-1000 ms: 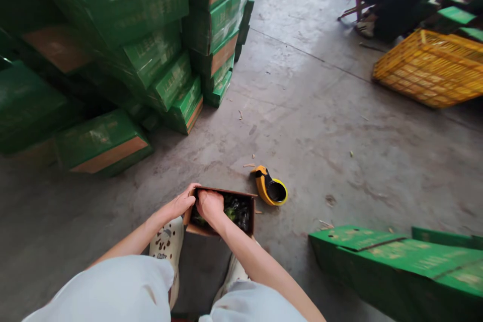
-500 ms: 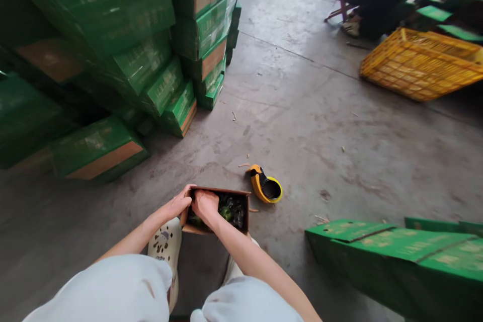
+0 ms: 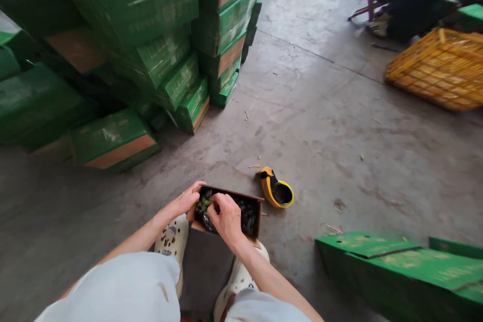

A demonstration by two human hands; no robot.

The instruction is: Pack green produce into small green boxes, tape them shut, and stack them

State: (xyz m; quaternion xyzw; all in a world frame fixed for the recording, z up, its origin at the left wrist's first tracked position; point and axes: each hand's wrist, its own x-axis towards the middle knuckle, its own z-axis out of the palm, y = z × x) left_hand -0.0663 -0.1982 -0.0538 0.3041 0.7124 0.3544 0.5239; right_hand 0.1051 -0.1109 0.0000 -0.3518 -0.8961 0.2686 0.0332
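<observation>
A small open cardboard box (image 3: 261, 211) sits on the floor between my feet, filled with dark, shiny plastic (image 3: 247, 214) and something green (image 3: 205, 205) at its left end. My left hand (image 3: 188, 199) grips the left wall of the box, fingers over its edge. Over the middle of the box is my right hand (image 3: 227, 217), its thumb and fingers drawn together in a pinch at the plastic; whatever they hold is hidden. An orange and black tape dispenser (image 3: 268, 186) with a yellow-edged roll lies on the floor just right of the box.
Green cartons (image 3: 173, 75) are stacked high at the left, one carton (image 3: 116, 138) lying tilted on the floor. A green carton (image 3: 392, 256) stands near me at right. Farther off are a yellow plastic crate (image 3: 437, 68) and a seated person (image 3: 409, 2). Concrete floor (image 3: 313, 126) lies between.
My right hand has come up out of the left end of the box and shifted right, uncovering the green contents there. My left hand stays on the box wall. The view has turned slightly left.
</observation>
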